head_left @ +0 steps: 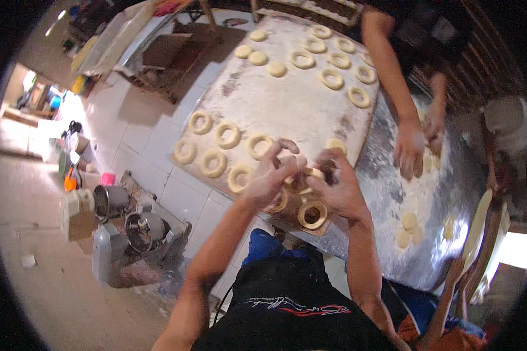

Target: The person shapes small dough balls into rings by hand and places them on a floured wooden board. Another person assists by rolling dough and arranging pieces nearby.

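Note:
Over the near edge of the floured board [287, 111], my left hand [273, 174] and my right hand [338, 186] are close together with curled fingers. A pale dough ring [314, 174] is between them, gripped from both sides and partly hidden by the fingers. Beside my left hand lie several dough rings, among them one at the left [213, 163]. Another dough ring [312, 214] rests just below my right hand, at the board's corner. A small dough round [335, 144] sits beyond my right fingers.
More rings [332, 79] and flat dough rounds [276, 69] lie on the board's far part. At right, a co-worker's hands [410, 149] handle dough on a floured metal table [386, 234], with dough rounds [409, 220] nearby. Metal pots [145, 229] stand at lower left.

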`<state>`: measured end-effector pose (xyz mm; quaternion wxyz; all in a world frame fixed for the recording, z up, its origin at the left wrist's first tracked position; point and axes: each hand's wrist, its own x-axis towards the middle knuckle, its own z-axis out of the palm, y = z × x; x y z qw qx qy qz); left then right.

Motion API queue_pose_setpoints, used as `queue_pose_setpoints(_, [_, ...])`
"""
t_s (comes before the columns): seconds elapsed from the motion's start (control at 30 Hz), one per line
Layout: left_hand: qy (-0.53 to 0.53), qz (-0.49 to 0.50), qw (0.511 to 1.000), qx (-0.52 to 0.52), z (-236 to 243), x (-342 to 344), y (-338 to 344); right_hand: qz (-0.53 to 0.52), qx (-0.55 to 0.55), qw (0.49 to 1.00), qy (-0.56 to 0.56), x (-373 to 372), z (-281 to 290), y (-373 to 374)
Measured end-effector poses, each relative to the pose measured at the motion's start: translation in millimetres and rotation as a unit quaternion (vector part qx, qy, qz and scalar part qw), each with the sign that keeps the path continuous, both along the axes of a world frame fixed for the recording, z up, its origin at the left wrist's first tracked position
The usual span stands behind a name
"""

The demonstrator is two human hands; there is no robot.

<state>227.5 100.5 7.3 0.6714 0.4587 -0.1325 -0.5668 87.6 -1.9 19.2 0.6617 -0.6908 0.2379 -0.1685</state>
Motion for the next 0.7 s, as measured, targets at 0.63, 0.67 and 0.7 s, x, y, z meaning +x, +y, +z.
queue_pose_setpoints(0.63, [-0.462,0.224,0.847,-0.135,-11.5,-46.5,6.5,-0.137,0.256,0.952,-0.101,-10.3,-17.1,52.2])
queue_pose_setpoints(0.67, [-0.312,0.221,0.922,-0.062,-12.8,-46.2,6.1,-0.151,0.203,0.964,-0.082,-11.5,-17.7,51.7])
queue_pose_setpoints(0.7, [-0.167,0.207,0.963,-0.035,-14.2,-47.0,5.0,-0.151,0.205,0.966,-0.034,-11.4,-18.3,52.1])
